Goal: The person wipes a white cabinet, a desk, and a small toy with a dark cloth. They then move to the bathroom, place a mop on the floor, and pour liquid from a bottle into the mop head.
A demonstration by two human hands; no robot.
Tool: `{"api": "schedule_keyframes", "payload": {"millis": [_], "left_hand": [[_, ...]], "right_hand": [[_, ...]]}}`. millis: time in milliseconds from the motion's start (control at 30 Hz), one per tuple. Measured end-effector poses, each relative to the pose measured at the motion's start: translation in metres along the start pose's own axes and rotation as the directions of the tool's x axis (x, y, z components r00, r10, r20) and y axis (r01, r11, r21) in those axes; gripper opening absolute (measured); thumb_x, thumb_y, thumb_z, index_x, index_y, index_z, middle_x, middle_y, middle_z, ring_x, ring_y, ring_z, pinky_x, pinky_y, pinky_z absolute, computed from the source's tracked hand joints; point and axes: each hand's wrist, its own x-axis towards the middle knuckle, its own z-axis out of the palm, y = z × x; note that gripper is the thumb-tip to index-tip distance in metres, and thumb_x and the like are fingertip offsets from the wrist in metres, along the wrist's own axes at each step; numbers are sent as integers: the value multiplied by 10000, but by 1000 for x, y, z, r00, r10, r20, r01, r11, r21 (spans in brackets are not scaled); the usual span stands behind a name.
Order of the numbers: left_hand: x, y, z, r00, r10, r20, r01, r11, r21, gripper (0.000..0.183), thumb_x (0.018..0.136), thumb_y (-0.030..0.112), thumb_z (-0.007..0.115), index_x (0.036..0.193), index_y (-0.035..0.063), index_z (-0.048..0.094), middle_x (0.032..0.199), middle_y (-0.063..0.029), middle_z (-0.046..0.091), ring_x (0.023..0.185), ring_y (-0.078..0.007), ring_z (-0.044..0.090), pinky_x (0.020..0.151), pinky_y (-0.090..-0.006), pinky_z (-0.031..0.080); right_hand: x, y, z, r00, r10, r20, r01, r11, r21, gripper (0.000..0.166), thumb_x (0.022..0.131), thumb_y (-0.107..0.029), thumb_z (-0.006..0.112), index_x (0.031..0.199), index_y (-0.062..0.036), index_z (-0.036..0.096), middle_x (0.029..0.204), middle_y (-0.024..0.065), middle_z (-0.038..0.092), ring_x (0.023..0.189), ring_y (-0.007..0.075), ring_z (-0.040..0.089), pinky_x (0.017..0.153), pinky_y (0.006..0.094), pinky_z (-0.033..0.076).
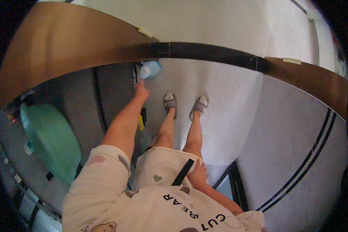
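Observation:
My left hand (pixel 142 92) is stretched out ahead on the left, its fingers at the near end of a blurred blue-and-white object (pixel 150 69). Whether the fingers grip that object or only touch it cannot be told. Low against my body, my right hand (pixel 198 174) rests at the hem of my cream shorts (pixel 159 165), fingers somewhat apart and no object visible in them. Below are my feet in grey slippers (pixel 170 103), standing on a pale floor.
Dark panels (pixel 113 84) line the left side, with a large green bag or sheet (pixel 53 139) by them. A yellow object (pixel 141 123) is low beside my left leg. Brown panels (pixel 75 32) and a black band (pixel 208 51) cross ahead; a grey wall (pixel 284 139) with black stripes stands right.

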Motion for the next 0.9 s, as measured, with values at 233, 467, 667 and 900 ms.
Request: {"api": "schedule_keyframes", "payload": {"millis": [233,467,667,900], "left_hand": [[113,-44,36,993,111,-32,-101,972,213,790,727,138,697,1378,109,250,1360,-236,285,1212,-394,388,990,-458,364],[146,-35,56,998,-63,30,54,965,255,698,745,125,671,1349,134,320,1290,-225,410,1148,-407,457,931,-474,409],[164,-61,68,1000,-14,11,10,958,286,736,671,91,741,1304,92,366,1213,-224,506,1091,-393,512,918,-448,439],[152,-24,66,989,125,79,-145,930,339,639,638,171,769,1188,115,448,1128,-178,523,1014,-404,548,846,-472,465]], "right_hand": [[18,-30,20,999,-6,35,5,999,43,887,711,-444,676,1402,-86,250,1408,235,240,1208,420,348,896,559,359],[30,-41,29,999,-10,42,9,1000,22,881,696,-452,674,1390,-79,281,1391,244,254,1213,429,333,902,564,343],[28,-36,24,999,-52,6,51,998,41,884,682,-431,701,1387,-100,283,1374,247,263,1223,429,313,908,563,326],[26,-29,20,997,-69,-21,70,995,65,859,686,-414,695,1373,-86,299,1355,258,281,1227,429,310,924,565,314]]}}
